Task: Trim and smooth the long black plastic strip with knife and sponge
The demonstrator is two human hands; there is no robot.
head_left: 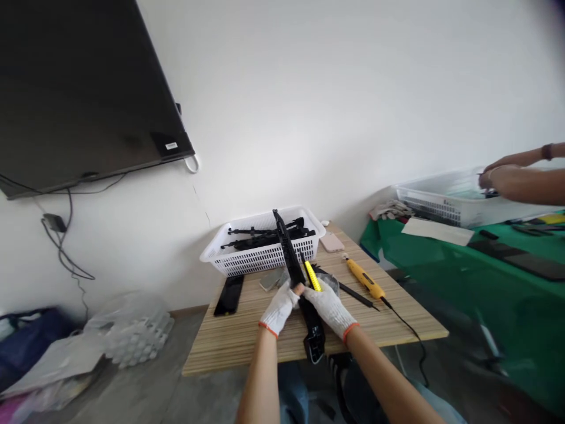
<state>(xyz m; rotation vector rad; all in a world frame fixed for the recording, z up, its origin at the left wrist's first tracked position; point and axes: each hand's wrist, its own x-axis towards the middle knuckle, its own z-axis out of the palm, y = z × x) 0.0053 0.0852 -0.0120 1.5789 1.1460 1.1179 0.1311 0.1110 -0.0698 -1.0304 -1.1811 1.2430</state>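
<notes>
Both my hands wear white knit gloves. My left hand (279,307) is closed round the middle of a long black plastic part (292,259), which slants from the table's front edge up toward the basket. My right hand (331,307) holds the same black part lower down and also grips a yellow-handled tool (313,275) that sticks up between the fingers. Behind them a white slotted basket (260,254) holds several more black parts.
On the small wooden table (388,321) lie a black flat slab (229,294), a pink phone (332,242) and a yellow corded tool (365,280). At the right, another person's hands (498,176) reach into a white tray (445,203) on a green-covered table. A dark screen hangs at upper left.
</notes>
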